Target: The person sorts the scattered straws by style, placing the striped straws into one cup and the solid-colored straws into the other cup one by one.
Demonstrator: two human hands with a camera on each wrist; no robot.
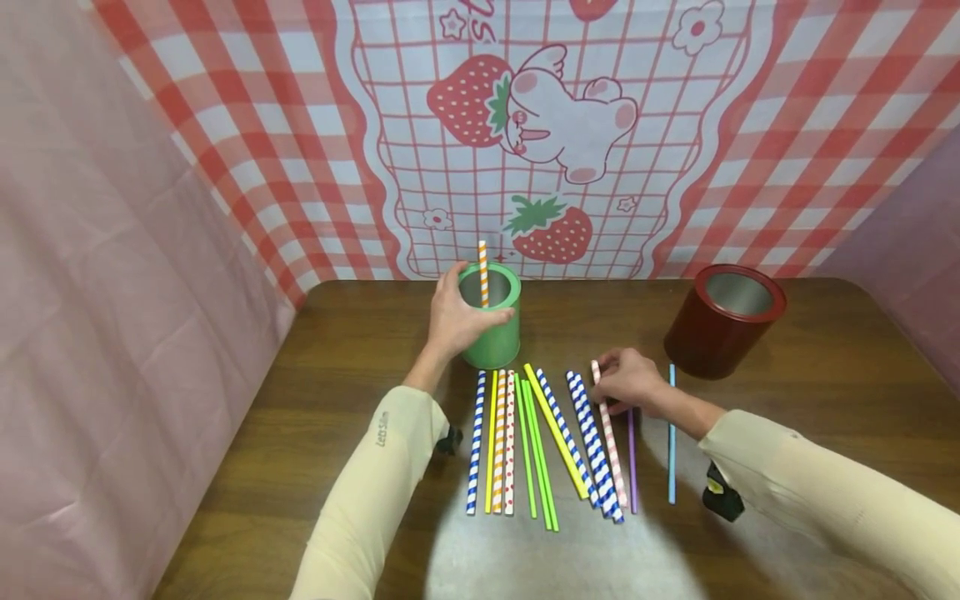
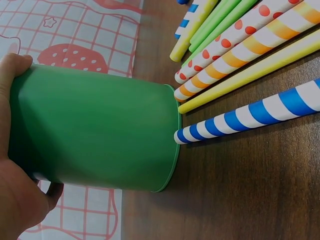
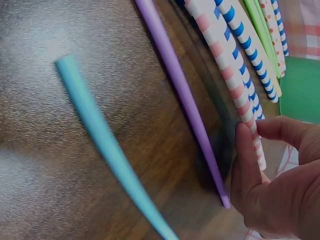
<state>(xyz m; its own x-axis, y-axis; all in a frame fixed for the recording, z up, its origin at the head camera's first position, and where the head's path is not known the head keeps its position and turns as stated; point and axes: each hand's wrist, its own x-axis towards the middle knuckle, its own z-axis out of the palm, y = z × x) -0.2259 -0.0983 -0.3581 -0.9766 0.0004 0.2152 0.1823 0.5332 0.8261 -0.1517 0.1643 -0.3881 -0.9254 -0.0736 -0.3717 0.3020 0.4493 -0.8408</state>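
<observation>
My left hand [image 1: 460, 321] grips the rim and side of a green can [image 1: 498, 343], from which one orange-striped paper straw [image 1: 483, 271] sticks up. In the left wrist view the green can [image 2: 95, 127] fills the left half, thumb and fingers round its top end. Between thumb and fingertips, my right hand [image 1: 630, 382] pinches a pink-striped straw [image 3: 232, 77] near its far end. Close beside that straw lie a purple straw [image 3: 182, 92] and several blue-striped straws [image 1: 592, 442]. Farther right is a light blue straw [image 1: 672, 442].
A dark red can [image 1: 716, 325] stands at the back right. Across the table's middle lie several straws, among them yellow [image 1: 557, 433], green [image 1: 538, 454] and a red-dotted one [image 1: 510, 450]. A red-checked cloth [image 1: 300, 142] hangs behind the wooden table [image 1: 300, 467].
</observation>
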